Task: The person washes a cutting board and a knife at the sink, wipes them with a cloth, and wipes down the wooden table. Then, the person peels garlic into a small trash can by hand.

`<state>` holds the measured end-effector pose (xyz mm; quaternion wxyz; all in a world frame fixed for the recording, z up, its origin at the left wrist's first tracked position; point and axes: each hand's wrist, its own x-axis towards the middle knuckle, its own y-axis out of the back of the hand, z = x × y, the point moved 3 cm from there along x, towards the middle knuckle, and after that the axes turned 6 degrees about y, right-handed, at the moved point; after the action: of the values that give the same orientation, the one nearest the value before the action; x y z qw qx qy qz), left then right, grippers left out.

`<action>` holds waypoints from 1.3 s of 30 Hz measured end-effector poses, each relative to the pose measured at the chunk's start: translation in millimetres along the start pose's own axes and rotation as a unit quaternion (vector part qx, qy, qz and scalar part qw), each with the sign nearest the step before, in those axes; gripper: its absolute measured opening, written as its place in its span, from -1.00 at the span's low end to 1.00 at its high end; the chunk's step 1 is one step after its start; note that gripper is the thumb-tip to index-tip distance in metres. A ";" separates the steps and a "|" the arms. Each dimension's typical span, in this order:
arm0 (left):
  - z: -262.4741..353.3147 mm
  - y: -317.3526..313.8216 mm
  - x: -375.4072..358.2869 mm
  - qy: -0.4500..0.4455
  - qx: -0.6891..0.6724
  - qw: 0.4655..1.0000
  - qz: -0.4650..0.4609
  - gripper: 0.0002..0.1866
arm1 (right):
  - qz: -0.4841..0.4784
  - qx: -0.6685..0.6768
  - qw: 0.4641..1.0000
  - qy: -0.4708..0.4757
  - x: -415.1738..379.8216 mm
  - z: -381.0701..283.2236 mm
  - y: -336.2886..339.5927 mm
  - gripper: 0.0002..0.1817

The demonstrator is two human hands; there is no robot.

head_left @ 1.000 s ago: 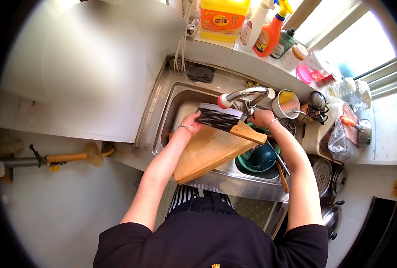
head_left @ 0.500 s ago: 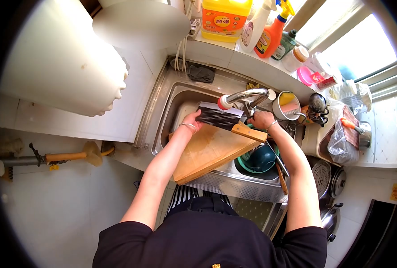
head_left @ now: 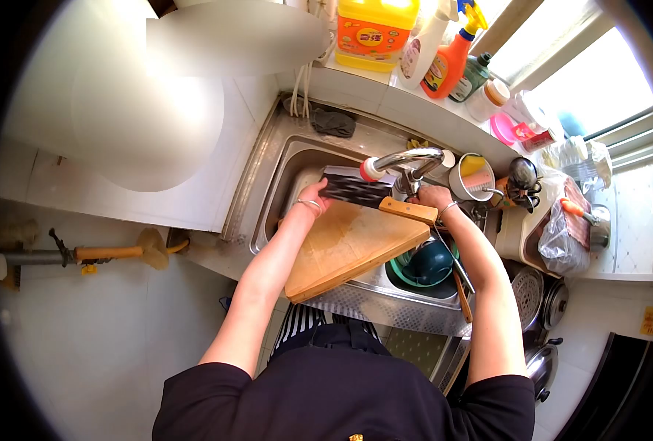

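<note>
My left hand (head_left: 312, 197) grips a cleaver by the far end of its dark blade (head_left: 356, 189). The blade lies level beneath the faucet spout (head_left: 371, 169), and its wooden handle (head_left: 409, 210) points right. At the base of the faucet (head_left: 409, 178), my right hand (head_left: 434, 197) is closed around what seems to be the faucet handle, mostly hidden by the fingers. Below the cleaver, a thick wooden cutting board (head_left: 356, 246) lies slantwise across the sink (head_left: 268, 198).
A green basin with a dark bowl (head_left: 425, 263) sits in the right sink basin. Behind the faucet stands a white cup with sponges (head_left: 470, 176). Bottles, including an orange spray bottle (head_left: 446, 67), line the ledge. A plastic bag (head_left: 564, 246) lies at the right.
The cleaver has shifted very slightly left and down with my left hand. My right hand stays at the faucet. The cutting board lies as before.
</note>
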<state>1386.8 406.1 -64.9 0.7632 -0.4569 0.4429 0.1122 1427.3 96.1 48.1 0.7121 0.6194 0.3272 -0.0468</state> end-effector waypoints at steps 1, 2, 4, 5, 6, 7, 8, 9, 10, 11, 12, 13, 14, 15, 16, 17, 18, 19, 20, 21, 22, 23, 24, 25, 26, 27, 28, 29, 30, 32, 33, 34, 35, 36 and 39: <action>1.4 0.4 -0.3 -0.003 -0.007 1.000 -0.002 -0.84 | 0.015 0.002 1.000 0.010 1.6 2.5 -3.2 -0.46; 2.5 0.6 -0.6 -0.005 -0.015 1.000 -0.004 -0.85 | 0.030 0.004 0.999 0.021 2.9 4.7 -6.0 -0.46; 4.6 2.6 1.1 -0.012 -0.020 1.000 0.002 -0.84 | 0.034 -0.004 0.999 0.028 -0.2 3.7 -4.4 -0.46; 5.8 3.8 1.9 -0.019 -0.025 0.999 0.008 -0.84 | 0.037 -0.012 0.999 0.034 -1.1 3.2 -3.2 -0.46; 6.8 3.9 1.6 -0.019 -0.026 0.999 0.008 -0.84 | 0.038 -0.012 0.999 0.035 1.0 5.3 -5.7 -0.46; 7.5 4.6 1.3 -0.018 -0.027 0.999 0.013 -0.84 | 0.042 -0.014 0.998 0.034 3.6 7.7 -9.6 -0.45; 7.6 5.1 1.1 -0.017 -0.029 0.999 0.019 -0.84 | 0.046 -0.016 0.998 0.033 5.7 10.3 -13.1 -0.45; 7.7 5.0 -0.4 -0.017 -0.029 0.999 0.019 -0.84 | 0.046 -0.016 0.998 0.034 4.9 9.1 -11.5 -0.45; 7.6 4.8 -2.0 -0.014 -0.030 0.999 0.016 -0.85 | 0.040 -0.013 0.999 0.032 4.1 8.1 -10.2 -0.45; 7.7 4.3 -3.5 -0.011 -0.031 0.999 0.012 -0.86 | 0.035 -0.009 0.999 0.032 3.2 7.1 -8.9 -0.45; 7.6 6.3 -1.0 -0.011 -0.032 0.999 0.012 -0.86 | 0.035 -0.009 0.999 0.032 2.3 6.3 -8.2 -0.45; 7.1 8.1 1.7 -0.009 -0.036 0.999 0.011 -0.85 | 0.039 -0.014 0.998 0.037 1.2 5.3 -7.4 -0.45; 6.8 9.8 4.4 -0.006 -0.040 0.999 0.010 -0.85 | 0.043 -0.018 0.998 0.042 0.6 4.7 -6.7 -0.44; 6.7 9.9 4.0 -0.006 -0.040 0.999 0.010 -0.85 | 0.043 -0.018 0.998 0.042 1.6 5.4 -8.2 -0.44; 6.2 10.2 3.6 -0.006 -0.038 0.999 0.012 -0.85 | 0.048 -0.017 0.998 0.043 3.3 6.7 -10.4 -0.44; 5.6 10.3 3.3 -0.005 -0.036 0.999 0.015 -0.84 | 0.054 -0.016 0.998 0.043 4.4 8.1 -12.0 -0.43; 5.2 10.9 3.9 -0.006 -0.037 0.999 0.014 -0.84 | 0.054 -0.017 0.997 0.043 4.5 8.4 -12.4 -0.43; 4.7 11.9 4.5 -0.004 -0.039 0.999 0.019 -0.84 | 0.058 -0.020 0.997 0.045 4.4 8.5 -12.6 -0.47; 4.3 12.8 5.2 -0.002 -0.041 0.999 0.024 -0.84 | 0.063 -0.023 0.997 0.047 4.3 8.7 -12.8 -0.50; 4.1 13.4 5.9 -0.003 -0.041 0.999 0.024 -0.84 | 0.063 -0.024 0.997 0.048 2.6 7.6 -10.6 -0.50; 4.0 14.6 6.7 -0.001 -0.054 0.998 0.029 -0.84 | 0.062 -0.032 0.996 0.049 0.7 6.1 -8.2 -0.55; 4.0 15.9 7.1 0.000 -0.067 0.997 0.035 -0.84 | 0.061 -0.039 0.996 0.050 -0.8 4.4 -6.4 -0.60; 4.6 16.3 6.9 0.000 -0.067 0.997 0.035 -0.84 | 0.061 -0.040 0.996 0.050 -0.8 3.6 -6.5 -0.60; 5.8 17.6 6.4 -0.003 -0.076 0.996 0.049 -0.84 | 0.057 -0.044 0.996 0.043 -1.0 3.3 -6.7 -0.63; 6.8 18.9 5.6 -0.006 -0.084 0.994 0.064 -0.84 | 0.054 -0.049 0.997 0.036 -1.4 2.9 -6.8 -0.66; 7.8 18.2 2.8 -0.006 -0.084 0.994 0.063 -0.84 | 0.054 -0.049 0.997 0.035 -3.8 0.4 -3.3 -0.66; 8.9 18.4 -0.4 -0.005 -0.086 0.994 0.064 -0.84 | 0.047 -0.049 0.997 0.030 -6.7 -2.4 0.7 -0.66; 9.7 19.0 -3.7 -0.003 -0.087 0.994 0.066 -0.84 | 0.039 -0.049 0.998 0.024 -9.1 -4.0 2.4 -0.66; 10.4 22.1 -3.8 -0.003 -0.086 0.994 0.065 -0.84 | 0.040 -0.048 0.998 0.024 -7.9 -3.1 -1.3 -0.66; 12.5 24.9 -2.7 0.004 -0.085 0.994 0.063 -0.85 | 0.041 -0.054 0.998 0.005 -2.4 1.5 -8.7 -0.65; 15.1 25.9 -1.5 0.002 -0.084 0.995 0.062 -0.85 | 0.043 -0.053 0.998 0.005 -8.5 -1.2 -1.1 -0.65; 16.2 27.5 -1.0 0.007 -0.085 0.994 0.062 -0.85 | 0.079 -0.010 0.997 -0.001 -21.6 -6.2 13.1 -0.66; 16.4 29.8 -0.8 0.012 -0.087 0.994 0.062 -0.85 | 0.115 0.034 0.993 -0.007 -30.8 -9.4 20.7 -0.66; 17.3 30.1 -3.1 0.014 -0.087 0.994 0.061 -0.85 | 0.199 0.125 0.972 0.016 -34.5 -1.9 19.4 -0.66; 21.0 30.6 -3.4 0.001 -0.077 0.994 0.075 -0.85 | 0.179 0.627 0.758 0.017 -72.2 -8.4 48.5 -0.61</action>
<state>1379.3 440.6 -76.6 0.7148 -0.4799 0.4665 0.2029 1390.3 90.4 127.0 0.1541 0.9753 0.1203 -0.1028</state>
